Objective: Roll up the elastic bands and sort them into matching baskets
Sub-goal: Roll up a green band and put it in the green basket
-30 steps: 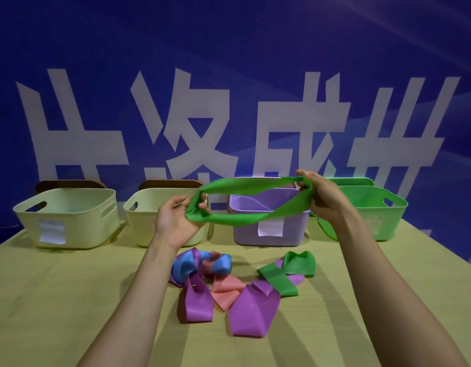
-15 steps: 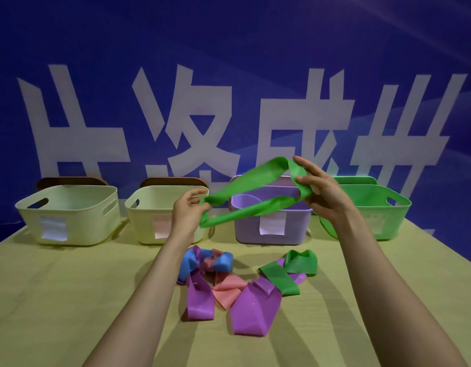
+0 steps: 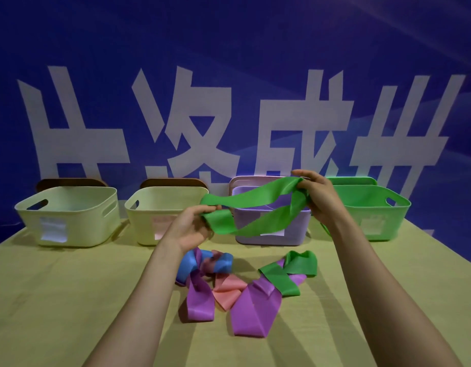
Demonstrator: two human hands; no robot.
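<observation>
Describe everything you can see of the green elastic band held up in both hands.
The green elastic band is a wide, flat loop of smooth, matte, rubbery-looking material. It hangs in the air, unrolled and twisted so its two strands cross, in front of the lilac plastic basket. The left hand pinches its lower end, the right hand grips its higher end. Nothing else touches it.

head cam | faces forward and down | near table (image 3: 56, 287) | baskets along far edge
</observation>
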